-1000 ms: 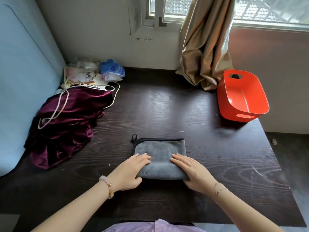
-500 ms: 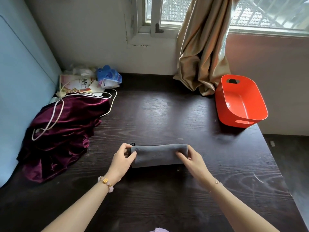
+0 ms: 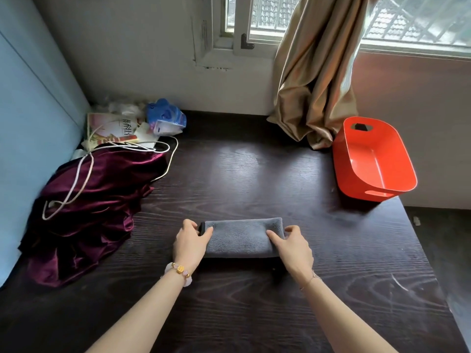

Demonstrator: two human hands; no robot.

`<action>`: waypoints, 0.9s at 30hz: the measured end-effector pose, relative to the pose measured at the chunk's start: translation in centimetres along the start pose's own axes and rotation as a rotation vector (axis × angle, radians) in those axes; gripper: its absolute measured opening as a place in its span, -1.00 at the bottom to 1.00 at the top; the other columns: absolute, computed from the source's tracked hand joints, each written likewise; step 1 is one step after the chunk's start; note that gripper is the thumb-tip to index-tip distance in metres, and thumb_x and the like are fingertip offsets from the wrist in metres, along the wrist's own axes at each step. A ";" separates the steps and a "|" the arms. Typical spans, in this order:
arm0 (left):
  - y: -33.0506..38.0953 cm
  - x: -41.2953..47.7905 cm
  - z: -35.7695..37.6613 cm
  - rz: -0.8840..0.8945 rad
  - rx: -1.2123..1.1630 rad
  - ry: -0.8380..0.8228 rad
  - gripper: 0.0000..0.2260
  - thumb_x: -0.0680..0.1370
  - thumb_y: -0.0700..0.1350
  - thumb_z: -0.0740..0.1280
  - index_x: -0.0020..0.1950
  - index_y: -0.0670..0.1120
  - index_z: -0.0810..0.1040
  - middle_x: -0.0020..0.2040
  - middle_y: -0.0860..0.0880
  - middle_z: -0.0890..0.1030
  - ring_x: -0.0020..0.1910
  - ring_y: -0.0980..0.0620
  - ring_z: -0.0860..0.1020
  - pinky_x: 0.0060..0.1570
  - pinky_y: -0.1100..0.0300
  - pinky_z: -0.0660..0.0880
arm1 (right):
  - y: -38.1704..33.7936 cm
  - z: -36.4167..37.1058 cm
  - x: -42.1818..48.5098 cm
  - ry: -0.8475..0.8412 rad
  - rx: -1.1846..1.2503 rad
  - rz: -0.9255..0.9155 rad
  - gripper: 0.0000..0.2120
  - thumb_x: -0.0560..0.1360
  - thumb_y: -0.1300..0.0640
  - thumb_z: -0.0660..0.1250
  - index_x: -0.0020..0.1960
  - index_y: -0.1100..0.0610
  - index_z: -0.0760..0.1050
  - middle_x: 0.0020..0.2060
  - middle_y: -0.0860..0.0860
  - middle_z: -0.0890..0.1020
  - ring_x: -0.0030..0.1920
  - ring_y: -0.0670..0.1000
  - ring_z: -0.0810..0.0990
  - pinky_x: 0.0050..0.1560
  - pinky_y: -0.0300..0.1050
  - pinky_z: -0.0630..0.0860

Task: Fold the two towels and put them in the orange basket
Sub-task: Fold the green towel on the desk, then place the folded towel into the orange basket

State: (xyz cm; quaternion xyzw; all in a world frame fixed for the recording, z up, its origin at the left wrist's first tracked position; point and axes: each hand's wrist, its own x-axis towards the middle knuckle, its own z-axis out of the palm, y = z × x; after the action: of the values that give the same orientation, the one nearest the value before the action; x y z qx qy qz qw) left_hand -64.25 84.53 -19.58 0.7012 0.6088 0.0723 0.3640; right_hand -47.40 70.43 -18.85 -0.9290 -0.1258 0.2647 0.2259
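maroon cloth [image 3: 86,212] heaped at table's [image 3: 242,314] left edge, white cable [image 3: 84,169] across it | bare wood mid-table | left hand [image 3: 190,244] pinches folded grey towel's [image 3: 242,238] left end | right hand [image 3: 293,247] pinches its right end | orange basket [image 3: 373,159] far right by the edge, well apart from towel
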 end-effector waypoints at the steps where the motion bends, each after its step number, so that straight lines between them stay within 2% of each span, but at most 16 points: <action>1: 0.1 0.1 0.0 0.001 0.040 -0.008 -0.64 0.51 0.08 0.31 0.13 -0.15 0.39 0.02 -0.07 0.55 -0.07 -0.04 0.50 -0.17 0.17 0.36 | -0.1 -0.1 0.0 -0.031 -0.008 0.023 -0.47 0.40 -0.27 0.31 0.22 0.04 0.38 0.14 0.00 0.57 0.18 0.11 0.52 0.00 -0.06 0.37; 4: 0.3 0.2 0.2 -0.012 0.121 -0.046 -0.63 0.52 0.11 0.27 0.13 -0.15 0.40 0.04 -0.12 0.59 0.00 -0.13 0.56 -0.17 0.14 0.41 | -0.2 -0.2 0.2 -0.090 -0.001 0.047 -0.51 0.41 -0.23 0.32 0.20 0.05 0.40 0.13 0.01 0.59 0.18 0.11 0.52 -0.03 -0.10 0.33; 8: 0.7 0.2 0.2 -0.058 0.098 -0.086 -0.60 0.53 0.12 0.26 0.18 -0.16 0.41 0.10 -0.14 0.58 0.05 -0.13 0.54 -0.16 0.17 0.36 | -0.1 -0.1 1.2 -0.147 0.075 0.057 -0.59 0.40 -0.10 0.39 0.15 0.10 0.44 0.07 0.00 0.61 0.14 0.06 0.55 0.02 -0.13 0.37; 10: 0.8 0.1 0.1 -0.063 0.094 -0.097 -0.59 0.53 0.12 0.26 0.19 -0.17 0.41 0.12 -0.14 0.57 0.07 -0.13 0.54 -0.15 0.17 0.35 | 0.1 0.1 1.5 -0.173 0.126 0.068 -0.67 0.38 -0.03 0.43 0.06 0.10 0.48 0.00 0.01 0.63 0.09 0.05 0.58 0.11 -0.09 0.44; 12: 1.0 0.0 0.0 -0.052 0.099 -0.103 -0.60 0.54 0.12 0.24 0.19 -0.17 0.41 0.13 -0.15 0.57 0.09 -0.14 0.53 -0.12 0.16 0.37 | 0.5 0.5 1.8 -0.187 0.197 0.073 -0.79 0.34 0.02 0.47 -0.13 0.06 0.49 -0.09 0.03 0.65 0.01 0.07 0.61 0.12 0.02 0.50; 14: 1.2 -0.1 -0.1 -0.032 0.104 -0.103 -0.61 0.56 0.12 0.22 0.19 -0.17 0.40 0.14 -0.15 0.57 0.10 -0.15 0.53 -0.10 0.15 0.37 | 1.1 0.6 1.8 -0.232 0.325 0.105 -0.82 0.29 0.08 0.49 -0.29 0.11 0.50 -0.19 0.11 0.67 -0.11 0.10 0.63 0.03 0.08 0.56; 16: 1.4 -0.1 -0.2 -0.018 0.077 -0.112 -0.62 0.56 0.10 0.22 0.20 -0.17 0.39 0.14 -0.16 0.56 0.11 -0.15 0.52 -0.09 0.16 0.37 | 1.3 0.2 1.4 -0.317 0.471 0.159 -0.86 0.31 0.16 0.49 -0.31 0.15 0.54 -0.26 0.15 0.62 -0.23 0.08 0.55 -0.16 -0.03 0.49; 18: 1.3 0.2 -0.2 -0.041 -0.030 -0.163 -0.62 0.53 0.11 0.27 0.18 -0.15 0.40 0.13 -0.16 0.55 0.11 -0.14 0.51 -0.01 0.12 0.45 | 1.7 -0.6 1.2 -0.366 0.551 0.203 -0.88 0.35 0.20 0.48 -0.28 0.18 0.54 -0.27 0.13 0.53 -0.27 0.04 0.46 -0.23 -0.11 0.34; 20: 1.0 0.7 -0.1 -0.104 -0.212 -0.226 -0.65 0.48 0.11 0.35 0.10 -0.10 0.42 0.11 -0.13 0.54 0.10 -0.11 0.51 0.06 0.01 0.51 | 2.0 -1.5 0.9 -0.365 0.608 0.209 -0.90 0.37 0.21 0.47 -0.23 0.20 0.56 -0.29 0.11 0.53 -0.32 0.01 0.45 -0.28 -0.20 0.31; 24: 1.4 0.6 0.4 -0.164 -0.479 -0.309 -0.66 0.43 0.06 0.42 0.09 -0.08 0.46 0.06 -0.04 0.53 -0.01 0.01 0.51 -0.10 0.07 0.48 | 2.6 -3.4 -0.4 -0.399 0.755 0.253 -0.96 0.41 0.20 0.44 -0.16 0.15 0.60 -0.32 -0.01 0.63 -0.33 -0.10 0.56 -0.33 -0.29 0.44; 27: 2.4 0.2 0.4 -0.178 -0.650 -0.390 -0.68 0.45 -0.03 0.42 0.13 -0.10 0.46 -0.01 -0.03 0.56 -0.11 0.05 0.53 -0.17 0.11 0.46 | 3.4 -4.6 -1.2 -0.430 0.891 0.323 -0.94 0.40 0.19 0.44 -0.14 0.12 0.59 -0.27 0.00 0.63 -0.26 -0.04 0.56 -0.22 -0.19 0.47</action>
State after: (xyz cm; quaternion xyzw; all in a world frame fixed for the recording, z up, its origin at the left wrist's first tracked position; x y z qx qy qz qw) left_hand -62.12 84.53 -18.51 0.4945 0.5321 0.0950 0.6807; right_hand -45.47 65.48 -16.54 -0.6750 0.1004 0.5087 0.5249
